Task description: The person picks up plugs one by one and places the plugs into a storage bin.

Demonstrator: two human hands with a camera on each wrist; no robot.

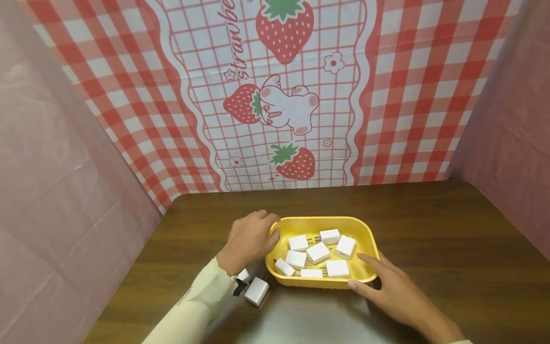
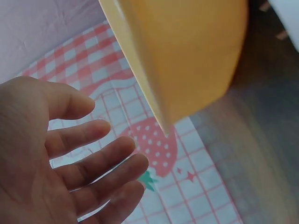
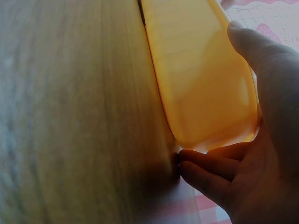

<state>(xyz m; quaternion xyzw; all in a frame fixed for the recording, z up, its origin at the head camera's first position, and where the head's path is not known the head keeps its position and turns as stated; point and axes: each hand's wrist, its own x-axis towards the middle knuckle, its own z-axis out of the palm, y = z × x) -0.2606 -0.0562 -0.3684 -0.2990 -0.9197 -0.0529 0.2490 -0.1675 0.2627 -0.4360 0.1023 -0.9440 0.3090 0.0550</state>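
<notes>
Several white charger plugs (image 1: 318,252) lie loosely in a yellow plastic basket (image 1: 323,284), some with metal prongs showing. At the basket's right end my right hand (image 1: 397,289) grips the near corner, one finger over the rim and the thumb at the front side. The right wrist view shows the thumb along the basket's wall (image 3: 205,79) and the other fingers bent around its end. My left hand (image 1: 251,239) is by the left end, its fingers loosely bent. In the left wrist view these fingers (image 2: 100,161) hold nothing and stand apart from the basket (image 2: 196,56).
On the wooden table (image 1: 421,229), a white charger plug (image 1: 257,291) lies left of the basket, close to my left wrist. Another white plug (image 1: 243,275) is partly hidden behind that wrist. A strawberry-print cloth (image 1: 283,114) hangs at the back, with pink cloth (image 1: 64,167) at the sides.
</notes>
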